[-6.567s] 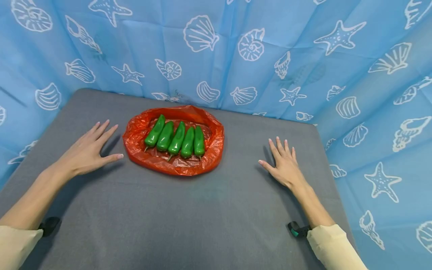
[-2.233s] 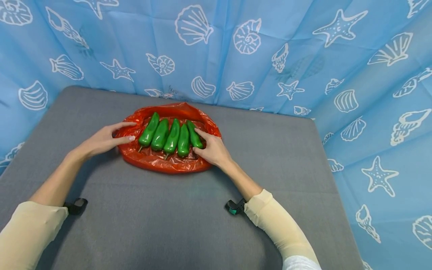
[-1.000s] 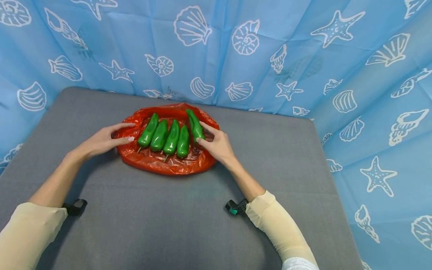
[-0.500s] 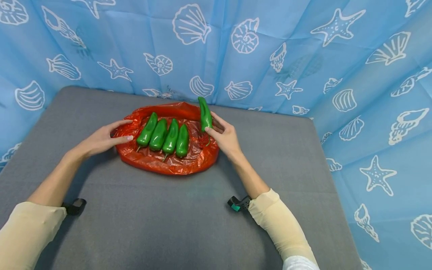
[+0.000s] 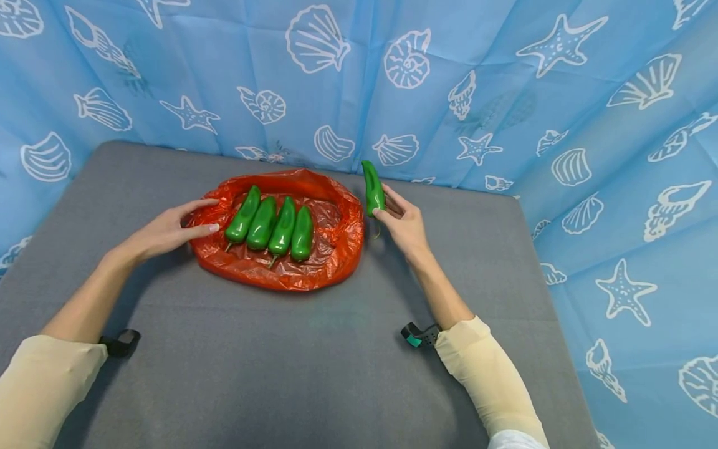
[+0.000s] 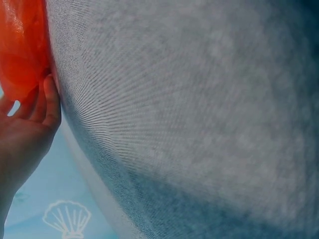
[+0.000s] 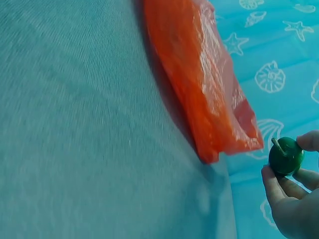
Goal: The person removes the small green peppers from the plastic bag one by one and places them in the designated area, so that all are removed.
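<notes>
A red plastic bag (image 5: 275, 280) lies with its mouth spread wide and rim rolled. Several green peppers (image 5: 263, 223) lie side by side inside it. My left hand (image 5: 162, 234) holds the bag's left side, with index finger and thumb over the rim; in the left wrist view other fingers (image 6: 51, 102) curl against its outside. Just right of the bag, my right hand (image 5: 406, 227) pinches one green pepper (image 5: 373, 190) in the air, pointed tip up and stem down. From the right wrist view this pepper's stem end (image 7: 285, 157) shows between thumb and fingers.
A grey cloth-covered table (image 5: 280, 368) spreads under everything. Behind it and along the right hangs a blue curtain (image 5: 449, 62) with white shells and starfish. Black wrist cameras (image 5: 421, 335) are strapped near both cream sleeves (image 5: 488, 374).
My right hand has taken the rightmost pepper out of the bag, lifted it over the rim and carried it right. Earlier my left hand came to the bag's left side; it now stays there.
</notes>
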Motion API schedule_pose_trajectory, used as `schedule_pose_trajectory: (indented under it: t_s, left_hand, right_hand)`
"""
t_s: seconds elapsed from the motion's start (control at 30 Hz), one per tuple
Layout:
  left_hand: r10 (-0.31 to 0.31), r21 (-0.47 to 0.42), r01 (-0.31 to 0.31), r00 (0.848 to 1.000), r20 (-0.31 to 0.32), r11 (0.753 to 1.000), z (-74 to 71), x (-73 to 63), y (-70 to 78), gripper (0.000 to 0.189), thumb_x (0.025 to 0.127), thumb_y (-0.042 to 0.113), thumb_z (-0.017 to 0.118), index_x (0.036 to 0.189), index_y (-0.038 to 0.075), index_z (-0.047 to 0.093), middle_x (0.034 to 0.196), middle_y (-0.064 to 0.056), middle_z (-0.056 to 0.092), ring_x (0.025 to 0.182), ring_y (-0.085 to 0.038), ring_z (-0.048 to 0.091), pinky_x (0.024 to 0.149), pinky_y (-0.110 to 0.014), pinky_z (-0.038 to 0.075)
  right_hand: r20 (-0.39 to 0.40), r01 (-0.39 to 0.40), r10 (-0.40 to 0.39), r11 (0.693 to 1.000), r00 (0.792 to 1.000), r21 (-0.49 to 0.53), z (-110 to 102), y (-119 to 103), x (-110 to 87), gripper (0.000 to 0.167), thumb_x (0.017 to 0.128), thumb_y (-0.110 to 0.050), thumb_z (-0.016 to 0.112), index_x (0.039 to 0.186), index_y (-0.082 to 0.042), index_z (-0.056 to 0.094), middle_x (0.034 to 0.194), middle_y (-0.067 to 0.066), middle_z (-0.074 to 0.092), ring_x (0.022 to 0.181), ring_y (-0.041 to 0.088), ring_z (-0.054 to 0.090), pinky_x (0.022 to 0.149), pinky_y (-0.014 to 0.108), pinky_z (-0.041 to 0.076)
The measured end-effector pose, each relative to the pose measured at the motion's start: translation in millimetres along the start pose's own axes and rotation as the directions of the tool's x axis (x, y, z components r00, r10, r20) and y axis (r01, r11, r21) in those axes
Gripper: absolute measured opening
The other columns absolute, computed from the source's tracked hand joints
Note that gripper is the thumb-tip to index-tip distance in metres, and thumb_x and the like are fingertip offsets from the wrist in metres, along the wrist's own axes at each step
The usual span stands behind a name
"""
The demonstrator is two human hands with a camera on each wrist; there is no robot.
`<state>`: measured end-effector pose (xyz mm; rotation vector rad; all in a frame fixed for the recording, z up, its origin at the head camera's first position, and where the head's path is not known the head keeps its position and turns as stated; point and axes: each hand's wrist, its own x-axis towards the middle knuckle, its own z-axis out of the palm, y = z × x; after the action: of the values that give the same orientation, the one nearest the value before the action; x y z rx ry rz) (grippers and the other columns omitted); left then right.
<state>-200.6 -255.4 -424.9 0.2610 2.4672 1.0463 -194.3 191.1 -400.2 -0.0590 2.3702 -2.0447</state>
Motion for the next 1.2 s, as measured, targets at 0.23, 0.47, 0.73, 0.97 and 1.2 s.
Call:
schedule_pose_trajectory:
  t_s: [0.23, 0.47, 0.73, 0.97, 1.2]
  left_hand:
    - [0.006, 0.000, -0.006, 1.000, 0.000, 1.000, 0.1, -1.5, 0.7, 0.083, 0.096, 0.051, 0.058, 0.160, 0.016, 0.019, 0.160, -0.032, 0.009, 0.142, -0.058, 0.012, 0.106, -0.076, 0.015]
    - [0.014, 0.006, -0.014, 1.000, -0.003, 1.000, 0.0, -1.0, -1.1, 0.079, 0.096, 0.050, 0.059, 0.159, 0.017, 0.023, 0.161, -0.030, 0.011, 0.143, -0.056, 0.013, 0.107, -0.075, 0.016]
    - [0.024, 0.009, -0.024, 1.000, -0.009, 1.000, 0.1, -2.9, -0.6, 0.079, 0.097, 0.049, 0.059, 0.159, 0.016, 0.024, 0.160, -0.030, 0.014, 0.143, -0.054, 0.015, 0.108, -0.073, 0.017]
    - [0.020, 0.003, -0.020, 1.000, -0.007, 1.000, 1.2, -4.9, -1.6, 0.078, 0.097, 0.049, 0.059, 0.159, 0.018, 0.024, 0.160, -0.030, 0.016, 0.142, -0.054, 0.018, 0.107, -0.073, 0.019]
    - [0.014, 0.003, -0.014, 1.000, -0.004, 1.000, 1.0, -6.4, -3.1, 0.077, 0.097, 0.050, 0.058, 0.159, 0.020, 0.024, 0.160, -0.029, 0.014, 0.143, -0.054, 0.017, 0.107, -0.074, 0.019]
  right_hand:
    - [-0.041, 0.004, -0.006, 0.999, 0.999, -0.048, -14, 8, 2.4, 0.057, 0.092, -0.005, 0.067, 0.146, -0.012, 0.050, 0.140, 0.019, 0.056, 0.125, 0.029, 0.058, 0.100, 0.031, 0.049]
    - [-0.051, -0.015, 0.011, 0.997, 0.999, -0.071, -25, 17, 6.9, 0.057, 0.094, -0.010, 0.068, 0.147, -0.017, 0.050, 0.142, 0.018, 0.054, 0.128, 0.028, 0.055, 0.104, 0.036, 0.047]
    - [-0.048, -0.070, 0.065, 0.992, 0.997, -0.110, -35, -3, -1.7, 0.057, 0.094, -0.005, 0.065, 0.148, -0.007, 0.046, 0.143, 0.024, 0.051, 0.131, 0.033, 0.052, 0.106, 0.039, 0.045]
    - [-0.053, -0.121, 0.115, 0.985, 0.992, -0.125, -46, 1, -1.1, 0.058, 0.095, -0.006, 0.065, 0.149, -0.007, 0.043, 0.146, 0.023, 0.048, 0.133, 0.033, 0.050, 0.107, 0.039, 0.044]
    - [-0.068, -0.154, 0.144, 0.975, 0.987, -0.160, -59, 20, 10.0, 0.060, 0.095, -0.009, 0.067, 0.150, -0.010, 0.044, 0.145, 0.022, 0.049, 0.132, 0.033, 0.050, 0.107, 0.039, 0.044]
